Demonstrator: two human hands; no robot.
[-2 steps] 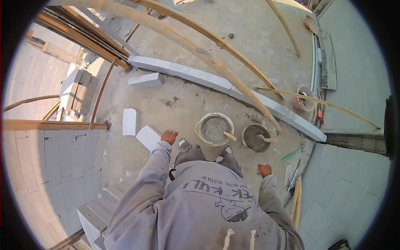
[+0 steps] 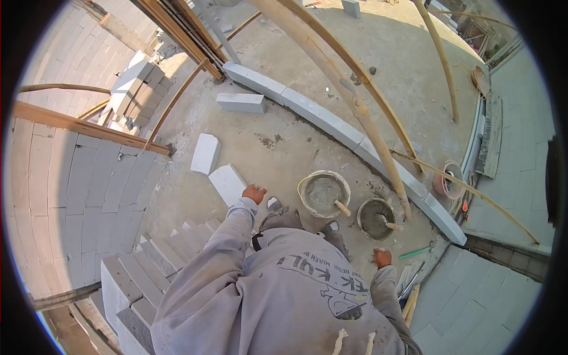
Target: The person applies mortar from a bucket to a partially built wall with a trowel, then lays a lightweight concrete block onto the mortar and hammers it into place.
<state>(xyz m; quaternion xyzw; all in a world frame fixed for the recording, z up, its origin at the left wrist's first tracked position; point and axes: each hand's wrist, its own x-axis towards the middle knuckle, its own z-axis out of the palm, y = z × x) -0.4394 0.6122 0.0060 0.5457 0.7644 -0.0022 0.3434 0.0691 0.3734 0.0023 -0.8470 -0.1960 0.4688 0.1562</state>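
Both my hands hang in front of me, apart from each other. My left hand (image 2: 254, 193) is loosely curled with nothing in it, beside the near end of a white block (image 2: 229, 184) on the floor; I cannot tell whether they touch. Another white block (image 2: 206, 153) lies just beyond. My right hand (image 2: 382, 257) is curled into a loose fist, low on the right, and looks bare of any object. Ahead of my feet stands a larger bucket (image 2: 302, 188) of grey mortar, and right of it a smaller bucket (image 2: 359, 219), each with a wooden-handled tool in it.
A low row of blocks (image 2: 324, 120) crosses the floor diagonally, with slanting bamboo poles (image 2: 387, 160) over it. Stacked blocks (image 2: 142, 273) rise close on my left. A loose block (image 2: 241, 103) lies farther off. On the right are a green stick (image 2: 416, 252) and block wall (image 2: 461, 284).
My view has turned left, so the floor, buckets and blocks sit tilted and farther right in the picture. More of the stacked blocks shows. Both hands stay loosely curled.
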